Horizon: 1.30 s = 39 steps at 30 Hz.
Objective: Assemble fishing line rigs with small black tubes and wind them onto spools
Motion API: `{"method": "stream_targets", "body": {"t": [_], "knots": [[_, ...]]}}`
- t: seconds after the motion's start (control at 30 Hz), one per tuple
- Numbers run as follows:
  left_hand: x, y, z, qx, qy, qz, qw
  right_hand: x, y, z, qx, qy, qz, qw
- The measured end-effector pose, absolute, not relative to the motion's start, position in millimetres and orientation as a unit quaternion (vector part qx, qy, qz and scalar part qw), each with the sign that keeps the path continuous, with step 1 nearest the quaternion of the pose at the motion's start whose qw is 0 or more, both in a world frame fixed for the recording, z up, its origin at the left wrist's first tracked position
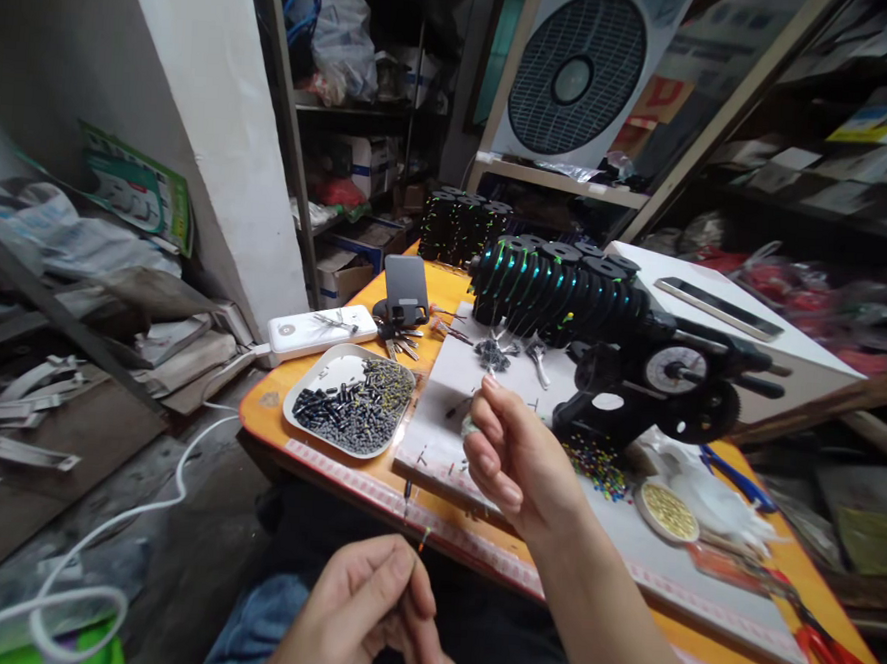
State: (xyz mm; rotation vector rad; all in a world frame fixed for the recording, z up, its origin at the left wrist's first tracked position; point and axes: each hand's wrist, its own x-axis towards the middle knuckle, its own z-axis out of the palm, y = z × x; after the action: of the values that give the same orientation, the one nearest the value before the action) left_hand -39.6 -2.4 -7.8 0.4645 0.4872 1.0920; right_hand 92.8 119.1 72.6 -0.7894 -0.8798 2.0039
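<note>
My left hand (366, 608) is low in front of the table edge, thumb and forefinger pinched together on a thin line. A small orange and yellow-green piece (423, 541) stands just above those fingertips, and a small black sleeve (407, 490) hangs a little higher. My right hand (515, 457) is raised over the grey board (439, 402), its fingers curled in and closed. Whatever they grip, if anything, is hidden; something pale shows beside the fingertips. Left of the board, a white tray (288, 418) holds many small black and grey pieces.
A black winding machine (566, 289) with spools stands behind my right hand. Colourful beads (601, 467), a dish of gold pieces (671, 511) and red-handled pliers (830, 646) lie to the right. A phone stand (406, 290) and white power strip (323, 330) are at the back left.
</note>
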Motion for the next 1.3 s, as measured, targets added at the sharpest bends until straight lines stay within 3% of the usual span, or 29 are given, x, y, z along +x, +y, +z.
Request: {"method": "stream_targets", "body": {"t": [0.3,0.47,0.67,0.83,1.07,1.3], "knots": [[-44,-5,9,0.266,0.334,0.481,0.766,95,118,77,-0.306,-0.356,0.788,0.398],[-47,16,16,0.407,0.381,0.516,0.65,98,116,94,-0.289,-0.377,0.79,0.388],[-51,55,42,0.553,0.32,0.52,0.567,100,115,115,-0.251,-0.407,0.796,0.37],[-46,73,62,0.575,0.347,0.56,0.485,99,115,117,-0.256,-0.408,0.793,0.374],[-37,68,54,0.474,0.275,0.51,0.663,99,115,112,-0.267,-0.391,0.793,0.383],[-40,70,60,0.465,0.263,0.527,0.661,101,118,106,-0.268,-0.383,0.802,0.371]]}}
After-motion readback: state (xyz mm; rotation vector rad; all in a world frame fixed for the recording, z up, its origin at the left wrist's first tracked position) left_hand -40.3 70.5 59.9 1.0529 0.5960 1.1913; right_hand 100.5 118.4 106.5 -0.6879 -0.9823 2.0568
